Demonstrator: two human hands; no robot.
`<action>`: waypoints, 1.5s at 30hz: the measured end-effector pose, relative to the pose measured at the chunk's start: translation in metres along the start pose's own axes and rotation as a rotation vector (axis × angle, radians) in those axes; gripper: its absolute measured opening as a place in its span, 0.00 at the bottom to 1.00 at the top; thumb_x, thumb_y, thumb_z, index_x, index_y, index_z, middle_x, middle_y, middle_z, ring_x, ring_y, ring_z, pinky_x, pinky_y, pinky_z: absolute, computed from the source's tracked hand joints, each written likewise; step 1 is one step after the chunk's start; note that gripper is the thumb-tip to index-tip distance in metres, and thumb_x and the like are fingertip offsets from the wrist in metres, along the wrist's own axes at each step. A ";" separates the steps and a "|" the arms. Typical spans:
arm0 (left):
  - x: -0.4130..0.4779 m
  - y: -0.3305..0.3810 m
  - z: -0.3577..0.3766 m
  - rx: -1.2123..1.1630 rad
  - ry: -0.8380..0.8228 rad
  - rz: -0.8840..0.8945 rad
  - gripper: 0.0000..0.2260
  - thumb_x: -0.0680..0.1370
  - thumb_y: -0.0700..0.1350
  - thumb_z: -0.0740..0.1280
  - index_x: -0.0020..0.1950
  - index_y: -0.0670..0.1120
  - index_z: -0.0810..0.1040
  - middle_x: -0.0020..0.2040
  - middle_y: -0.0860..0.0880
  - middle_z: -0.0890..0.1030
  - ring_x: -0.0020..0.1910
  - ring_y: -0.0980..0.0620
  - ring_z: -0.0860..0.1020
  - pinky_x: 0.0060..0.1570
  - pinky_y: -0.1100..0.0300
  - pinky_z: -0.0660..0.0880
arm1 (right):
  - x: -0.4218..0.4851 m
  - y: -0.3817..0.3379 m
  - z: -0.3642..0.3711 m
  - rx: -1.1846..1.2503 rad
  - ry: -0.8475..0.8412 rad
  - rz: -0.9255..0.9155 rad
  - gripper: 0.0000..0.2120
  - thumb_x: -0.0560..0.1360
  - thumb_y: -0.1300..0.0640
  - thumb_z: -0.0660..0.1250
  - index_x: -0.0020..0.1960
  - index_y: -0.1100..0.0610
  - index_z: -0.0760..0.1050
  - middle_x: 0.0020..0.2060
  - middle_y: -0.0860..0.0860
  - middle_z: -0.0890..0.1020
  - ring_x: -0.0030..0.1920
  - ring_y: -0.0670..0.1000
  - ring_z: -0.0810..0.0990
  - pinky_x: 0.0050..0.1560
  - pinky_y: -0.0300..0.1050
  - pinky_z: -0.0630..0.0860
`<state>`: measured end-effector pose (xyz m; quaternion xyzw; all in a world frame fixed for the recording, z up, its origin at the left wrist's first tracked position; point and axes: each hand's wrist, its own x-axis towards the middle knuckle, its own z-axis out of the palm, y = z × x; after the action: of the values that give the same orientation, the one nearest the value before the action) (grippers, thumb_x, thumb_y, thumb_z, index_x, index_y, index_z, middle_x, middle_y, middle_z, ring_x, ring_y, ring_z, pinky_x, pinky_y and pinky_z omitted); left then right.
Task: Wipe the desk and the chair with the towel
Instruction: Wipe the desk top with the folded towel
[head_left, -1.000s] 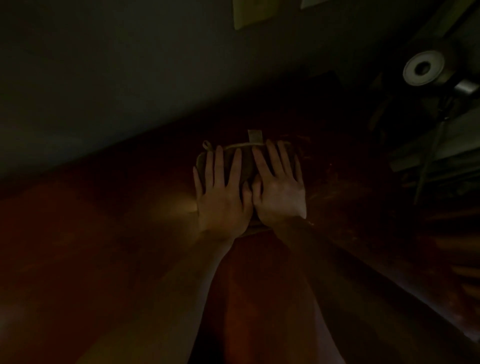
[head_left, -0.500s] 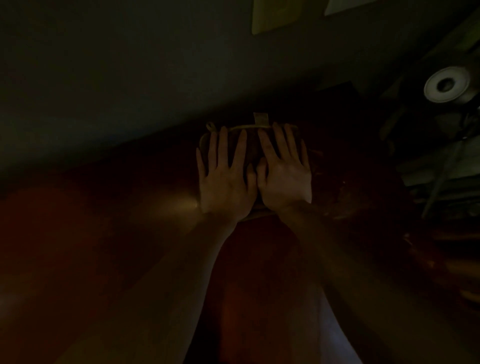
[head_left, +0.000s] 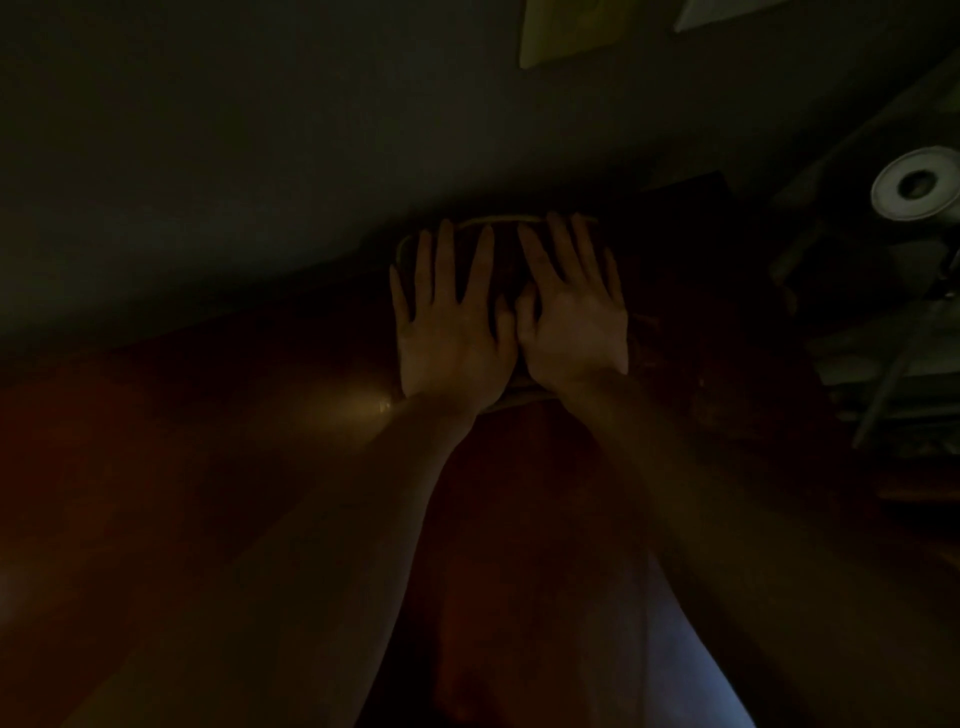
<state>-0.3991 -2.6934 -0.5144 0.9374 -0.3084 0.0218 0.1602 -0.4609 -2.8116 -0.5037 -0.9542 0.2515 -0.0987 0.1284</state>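
Though the room is very dim, I can make out both hands laid flat, side by side, on the towel (head_left: 506, 262), a dark folded cloth with a paler hem that lies at the far edge of the reddish-brown worktop (head_left: 208, 452), close against the grey wall (head_left: 260, 156). My left hand (head_left: 447, 338) has its fingers (head_left: 447, 254) straight and spread, pressing down on the cloth and gripping nothing; the right hand (head_left: 571, 332) lies the same way, its fingers (head_left: 563, 249) stretched toward the wall, and the two thumbs touch between them. Most of the towel is covered by the hands, so I see only its far hem beyond the fingertips, a strip between the hands and a bit of edge by the wrists. A soft patch of light glints on the worktop just left of the left wrist. High on the wall hang a yellowish sheet (head_left: 566, 31) and a white one (head_left: 727, 10). Off to the right, well apart from the hands, sits a white round roll (head_left: 914, 184) above a heap of dark clutter (head_left: 883, 364) that I cannot identify.
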 end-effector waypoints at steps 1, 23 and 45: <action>0.002 0.000 0.000 0.007 -0.001 -0.005 0.28 0.83 0.56 0.51 0.84 0.52 0.57 0.84 0.42 0.56 0.83 0.42 0.52 0.79 0.37 0.50 | 0.002 0.000 0.000 0.006 0.001 -0.001 0.31 0.79 0.48 0.47 0.81 0.52 0.64 0.81 0.55 0.62 0.82 0.57 0.55 0.79 0.63 0.56; 0.014 0.004 0.005 0.021 -0.031 -0.078 0.26 0.86 0.56 0.48 0.85 0.53 0.52 0.84 0.43 0.51 0.83 0.43 0.49 0.79 0.36 0.45 | 0.026 0.003 0.000 -0.123 -0.092 -0.068 0.28 0.84 0.47 0.47 0.84 0.49 0.54 0.84 0.52 0.53 0.83 0.53 0.47 0.82 0.58 0.44; -0.248 0.014 -0.034 0.040 -0.140 0.221 0.29 0.83 0.59 0.42 0.84 0.52 0.52 0.85 0.43 0.50 0.83 0.44 0.47 0.80 0.40 0.52 | -0.280 -0.026 -0.027 -0.109 -0.074 0.180 0.29 0.84 0.45 0.41 0.85 0.49 0.47 0.84 0.52 0.47 0.83 0.51 0.40 0.82 0.56 0.40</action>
<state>-0.6059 -2.5515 -0.5131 0.9000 -0.4195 -0.0200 0.1163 -0.6952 -2.6535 -0.5048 -0.9363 0.3364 -0.0378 0.0937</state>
